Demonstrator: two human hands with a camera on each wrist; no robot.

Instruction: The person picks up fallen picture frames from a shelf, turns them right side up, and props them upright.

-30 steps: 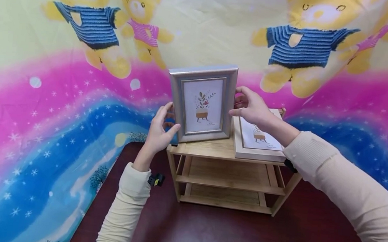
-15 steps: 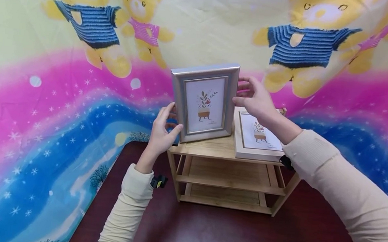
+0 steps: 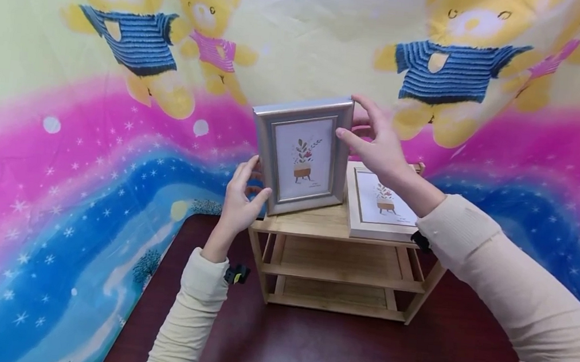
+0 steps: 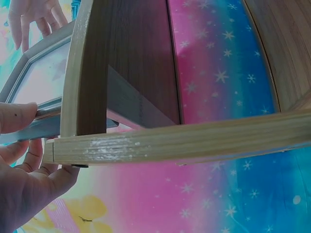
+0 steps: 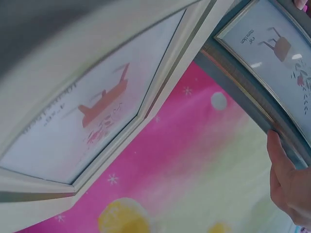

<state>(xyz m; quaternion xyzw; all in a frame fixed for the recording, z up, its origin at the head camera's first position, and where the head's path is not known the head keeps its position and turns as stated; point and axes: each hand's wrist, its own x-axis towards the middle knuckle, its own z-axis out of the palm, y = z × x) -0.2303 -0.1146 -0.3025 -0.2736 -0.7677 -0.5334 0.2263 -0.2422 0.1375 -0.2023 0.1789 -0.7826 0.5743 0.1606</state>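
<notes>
A silver picture frame [image 3: 304, 159] with a potted-flower print stands at a slant on the left of a wooden rack's top shelf [image 3: 312, 223]. My left hand [image 3: 242, 200] holds its lower left edge. In the left wrist view the left thumb [image 4: 17, 117] lies on the front, and the other fingers reach underneath. At the upper right side, my right hand [image 3: 381, 146] grips the edge, thumb over the front and fingers partly hidden behind. Beside it a white picture frame [image 3: 378, 203] with a similar print lies on the shelf; it looms large in the right wrist view.
The rack has two lower shelves [image 3: 340, 260] and stands on a dark red table [image 3: 316, 350]. Close behind hangs a bear-print cloth [image 3: 302, 44]. My right forearm [image 3: 494, 268] passes over the rack's right side.
My right hand has moved up along the frame's right side, and its thumb now overlaps the front. The silver frame has shifted only slightly; the left hand keeps its place at the lower left.
</notes>
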